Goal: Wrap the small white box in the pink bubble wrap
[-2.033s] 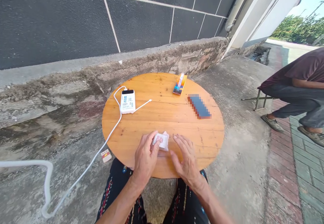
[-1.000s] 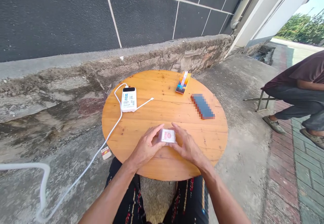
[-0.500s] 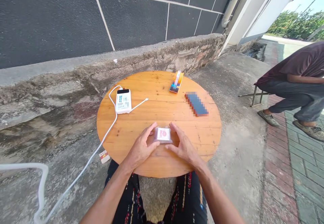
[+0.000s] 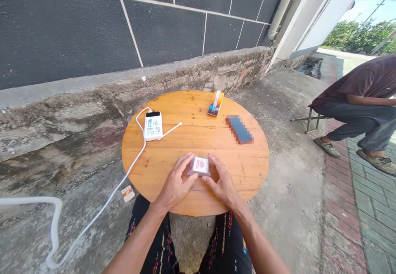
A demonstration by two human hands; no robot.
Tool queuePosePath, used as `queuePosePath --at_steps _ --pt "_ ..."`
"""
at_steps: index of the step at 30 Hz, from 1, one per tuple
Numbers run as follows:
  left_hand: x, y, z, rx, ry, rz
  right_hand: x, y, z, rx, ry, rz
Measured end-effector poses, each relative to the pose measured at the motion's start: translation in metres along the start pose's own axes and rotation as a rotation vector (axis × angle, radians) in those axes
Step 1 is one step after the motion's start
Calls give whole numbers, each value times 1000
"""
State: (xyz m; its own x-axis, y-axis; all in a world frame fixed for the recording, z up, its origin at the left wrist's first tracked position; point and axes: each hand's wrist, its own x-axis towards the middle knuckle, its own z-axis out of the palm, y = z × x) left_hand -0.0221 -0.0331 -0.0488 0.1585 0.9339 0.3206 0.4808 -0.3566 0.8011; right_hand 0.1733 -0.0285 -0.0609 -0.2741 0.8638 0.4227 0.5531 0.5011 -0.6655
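Note:
A small white square packet (image 4: 200,165) with a red round print lies on the round wooden table, in what looks like a clear plastic wrapper. My left hand (image 4: 179,181) rests at its left side, fingers stretched and thumb apart, the fingertips close to the wrapper's edge. On the other side my right hand (image 4: 221,179) curves around the packet in the same way, thumb and fingers spread. Whether either hand's fingertips touch the wrapper I cannot tell. Neither hand is closed on anything.
On the round wooden table (image 4: 173,142) stand a white power bank (image 4: 153,127) with a white cable (image 4: 133,166) and an orange tape dispenser (image 4: 215,104). A blurred-out phone-like slab (image 4: 239,129) lies right. A small box (image 4: 128,193) is on the ground. A person (image 4: 361,96) sits at right.
The packet has turned slightly on the table between my hands, which stay around it. The whole view has shifted a little with my head.

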Motion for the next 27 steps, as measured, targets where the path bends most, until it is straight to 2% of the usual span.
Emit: queuePosePath --at_steps 10,15,17,21,24,27 --pt "2 -3 6 -21 25 6 14 -11 0 -248 -35 -105" --pt "4 -7 10 -39 49 -14 18 -16 -6 -382 -109 -118" --pt "2 -6 8 -46 51 -37 15 -17 -11 -350 -117 -110" --pt "-8 1 0 -41 60 -94 -1 -9 -16 -163 15 20" --pt "-14 5 -1 -103 75 -166 -13 -1 -9 -72 77 121" --pt "-15 5 4 -204 94 -209 -20 1 7 -46 99 164"
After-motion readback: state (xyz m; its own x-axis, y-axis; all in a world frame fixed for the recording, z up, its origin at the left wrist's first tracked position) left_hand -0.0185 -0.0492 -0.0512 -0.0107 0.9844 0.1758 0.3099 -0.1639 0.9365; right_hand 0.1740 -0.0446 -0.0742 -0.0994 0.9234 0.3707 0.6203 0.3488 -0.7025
